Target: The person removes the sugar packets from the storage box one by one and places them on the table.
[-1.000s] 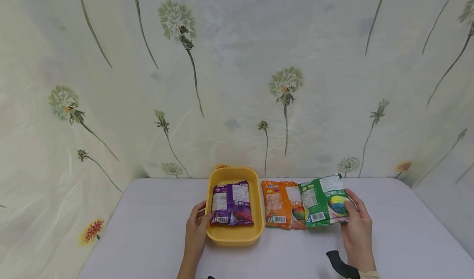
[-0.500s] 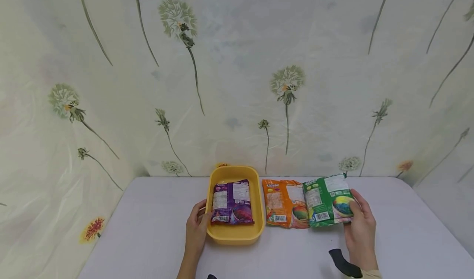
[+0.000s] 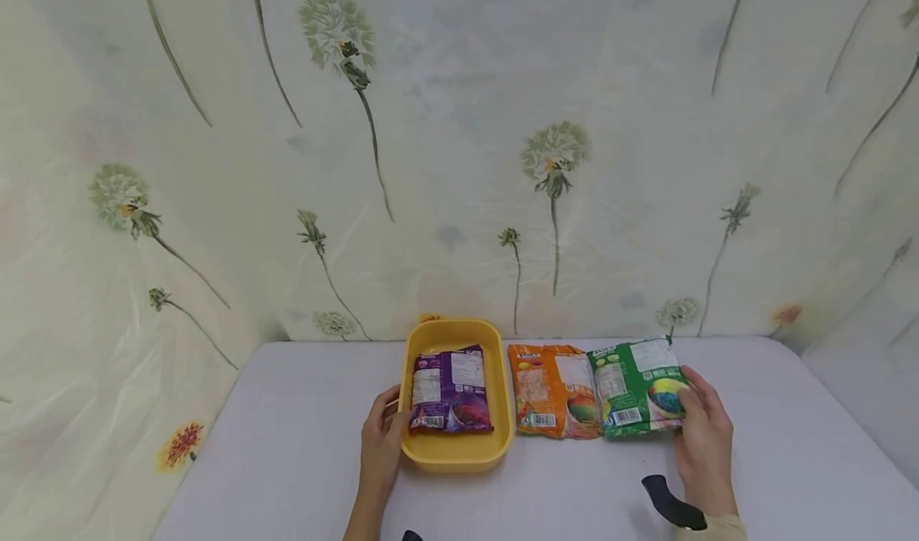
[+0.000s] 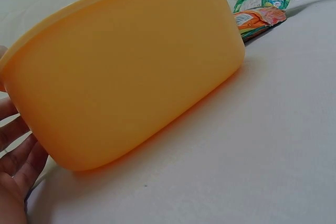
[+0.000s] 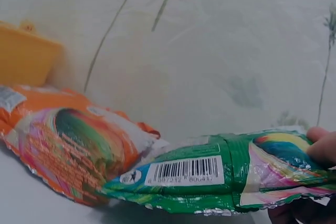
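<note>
A yellow plastic tub (image 3: 459, 457) stands on the table with a purple packet (image 3: 451, 389) lying inside it. My left hand (image 3: 382, 437) grips the tub's left side, thumb at the rim and fingers against the outer wall (image 4: 131, 72). To the tub's right lies an orange packet (image 3: 554, 393). A green packet (image 3: 635, 389), printed with a barcode, is pinched at its right edge by my right hand (image 3: 705, 437), the thumb on top. In the right wrist view the green packet's left end (image 5: 184, 171) overlaps the orange packet (image 5: 68, 140) and its right side is raised.
The table (image 3: 560, 493) has a white cover and meets a wall sheet (image 3: 445, 126) printed with dandelions. A black curved strap piece (image 3: 673, 503) shows at my right wrist.
My right hand has moved a little right with the green packet, so more of the orange packet shows. My left hand stays at the tub.
</note>
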{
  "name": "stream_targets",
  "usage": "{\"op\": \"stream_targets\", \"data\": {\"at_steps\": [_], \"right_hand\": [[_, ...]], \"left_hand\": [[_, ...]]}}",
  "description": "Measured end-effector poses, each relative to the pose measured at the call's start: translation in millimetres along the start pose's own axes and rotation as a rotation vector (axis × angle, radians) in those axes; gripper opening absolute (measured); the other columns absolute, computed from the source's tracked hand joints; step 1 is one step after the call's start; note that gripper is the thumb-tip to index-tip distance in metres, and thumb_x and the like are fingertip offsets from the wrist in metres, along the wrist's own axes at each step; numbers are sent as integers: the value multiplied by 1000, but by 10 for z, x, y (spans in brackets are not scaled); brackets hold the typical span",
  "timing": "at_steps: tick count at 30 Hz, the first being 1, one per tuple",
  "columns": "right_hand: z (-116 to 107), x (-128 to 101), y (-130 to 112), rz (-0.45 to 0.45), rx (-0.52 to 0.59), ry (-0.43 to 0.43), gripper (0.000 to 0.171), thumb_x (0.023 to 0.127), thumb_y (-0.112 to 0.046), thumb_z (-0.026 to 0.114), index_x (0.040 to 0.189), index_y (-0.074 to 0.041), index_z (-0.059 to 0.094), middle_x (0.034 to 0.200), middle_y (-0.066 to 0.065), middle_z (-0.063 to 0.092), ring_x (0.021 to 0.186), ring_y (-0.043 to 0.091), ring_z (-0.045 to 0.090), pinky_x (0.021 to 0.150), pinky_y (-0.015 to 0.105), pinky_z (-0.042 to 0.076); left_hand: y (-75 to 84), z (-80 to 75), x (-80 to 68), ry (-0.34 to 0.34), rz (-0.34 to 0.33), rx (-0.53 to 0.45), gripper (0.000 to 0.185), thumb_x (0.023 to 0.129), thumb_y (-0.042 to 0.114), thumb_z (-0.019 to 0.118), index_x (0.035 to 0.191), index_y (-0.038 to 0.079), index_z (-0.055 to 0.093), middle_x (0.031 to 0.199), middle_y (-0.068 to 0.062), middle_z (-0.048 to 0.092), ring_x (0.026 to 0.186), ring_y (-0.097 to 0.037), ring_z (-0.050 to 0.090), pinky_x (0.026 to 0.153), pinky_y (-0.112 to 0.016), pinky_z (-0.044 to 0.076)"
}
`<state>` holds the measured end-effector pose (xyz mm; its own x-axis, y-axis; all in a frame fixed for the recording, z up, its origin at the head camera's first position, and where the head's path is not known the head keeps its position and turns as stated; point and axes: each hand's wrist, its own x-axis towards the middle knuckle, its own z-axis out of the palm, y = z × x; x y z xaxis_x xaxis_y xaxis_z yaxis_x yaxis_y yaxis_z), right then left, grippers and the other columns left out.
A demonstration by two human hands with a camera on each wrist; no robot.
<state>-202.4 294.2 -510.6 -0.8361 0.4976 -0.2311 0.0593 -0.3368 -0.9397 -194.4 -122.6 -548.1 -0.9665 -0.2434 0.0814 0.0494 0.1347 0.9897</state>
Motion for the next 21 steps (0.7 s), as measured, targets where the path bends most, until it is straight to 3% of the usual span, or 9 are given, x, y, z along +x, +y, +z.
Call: {"op": "stream_targets", "data": {"at_steps": [7, 11, 15, 19, 21], "right_hand": [[-67, 100, 83, -87, -426, 99, 41, 99, -29, 42, 139, -34, 44, 152, 1, 37, 125, 9, 42, 76, 4, 37], [-78, 129, 127, -147, -540, 122, 42, 99, -25, 40, 141, -29, 43, 148, 4, 42, 121, 11, 46, 73, 4, 38], [-85, 117, 164, -263, -691, 143, 41, 99, -20, 37, 139, -17, 46, 143, 13, 47, 127, 26, 47, 88, 24, 46], [-75, 101, 194, -344, -792, 155, 41, 98, -18, 34, 136, -12, 48, 139, 19, 49, 128, 37, 45, 96, 51, 40], [-73, 98, 218, -364, -812, 163, 41, 98, -17, 33, 135, -10, 50, 136, 21, 52, 126, 38, 46, 94, 52, 39]], "left_hand": [[16, -3, 1, 2, -24, -2, 38, 91, 16, 57, 129, 20, 54, 126, -6, 59, 109, -21, 61, 89, -18, 50], [5, -6, 7, 1, -25, -10, 38, 91, 16, 57, 129, 19, 54, 125, -7, 59, 108, -21, 61, 88, -18, 50], [5, -2, 2, 0, -39, -16, 38, 91, 17, 58, 128, 21, 54, 124, -5, 59, 107, -19, 61, 88, -16, 50], [4, -4, 1, 3, -25, -3, 38, 91, 18, 57, 129, 21, 54, 125, -6, 59, 107, -20, 61, 88, -16, 50], [6, -6, 1, 2, -16, 2, 38, 91, 18, 57, 129, 19, 54, 125, -7, 59, 107, -20, 61, 88, -17, 50]]}}
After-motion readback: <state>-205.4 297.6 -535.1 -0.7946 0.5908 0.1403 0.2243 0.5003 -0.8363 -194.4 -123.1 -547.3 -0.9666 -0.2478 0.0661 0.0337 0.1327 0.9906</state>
